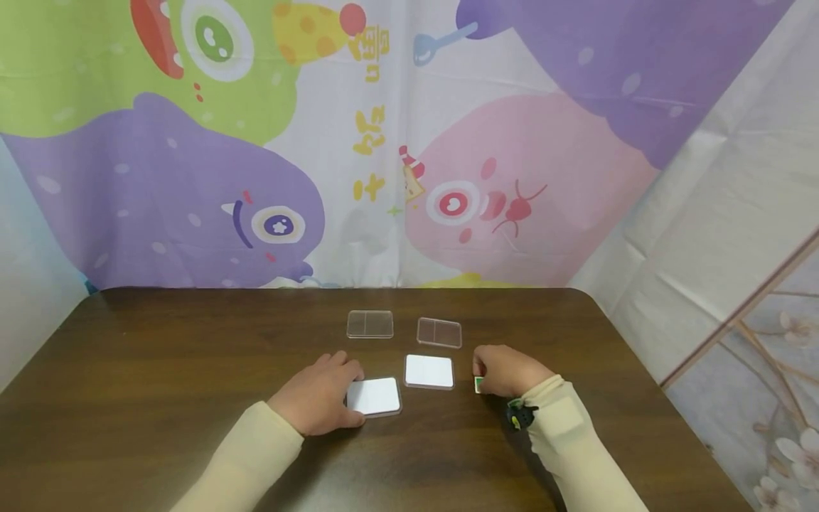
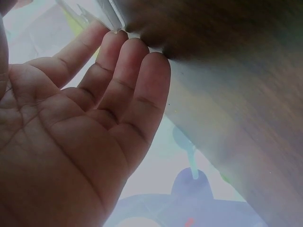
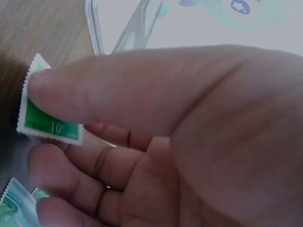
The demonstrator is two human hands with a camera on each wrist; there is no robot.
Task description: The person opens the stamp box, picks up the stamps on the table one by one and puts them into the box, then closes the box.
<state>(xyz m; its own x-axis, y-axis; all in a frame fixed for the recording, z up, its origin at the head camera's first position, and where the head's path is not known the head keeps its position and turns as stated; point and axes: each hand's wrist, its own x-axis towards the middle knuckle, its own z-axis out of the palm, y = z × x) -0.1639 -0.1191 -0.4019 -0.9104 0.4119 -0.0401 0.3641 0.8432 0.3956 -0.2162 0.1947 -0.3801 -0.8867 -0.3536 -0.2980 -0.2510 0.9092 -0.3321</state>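
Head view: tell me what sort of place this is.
Probably an indoor tabletop workspace, perhaps makeshift: a dark wood-grain table with a cartoon-printed cloth hanging behind it and a flower-patterned surface at the right.

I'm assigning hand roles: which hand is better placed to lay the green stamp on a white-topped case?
Right, likely: the right hand holds the green stamp, close to the farther white-topped case. The left hand grips the nearer white-topped case.
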